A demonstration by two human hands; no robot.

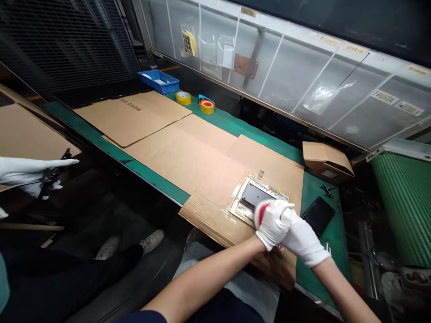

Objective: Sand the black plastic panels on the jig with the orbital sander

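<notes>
My left hand (273, 226), in a white glove, is closed on a white roll with a red centre (261, 213), tilted over the front edge of a framed plate. Close against it, my right hand (303, 237), also gloved, is closed with its fingers meeting the left hand; what it holds, if anything, is hidden. Below them lies a flat dark grey panel (257, 195) in a silvery frame (238, 199) stuck to cardboard with glossy tape. To the right of my hands a black rectangular panel (319, 215) rests on the green table.
Cardboard sheets (182, 152) cover much of the green table (225, 120). Yellow tape rolls (183, 98) and a blue bin (160, 81) stand at the back. A cardboard box (326, 161) is at right. A co-worker's gloved hand (23, 172) holds black parts at left.
</notes>
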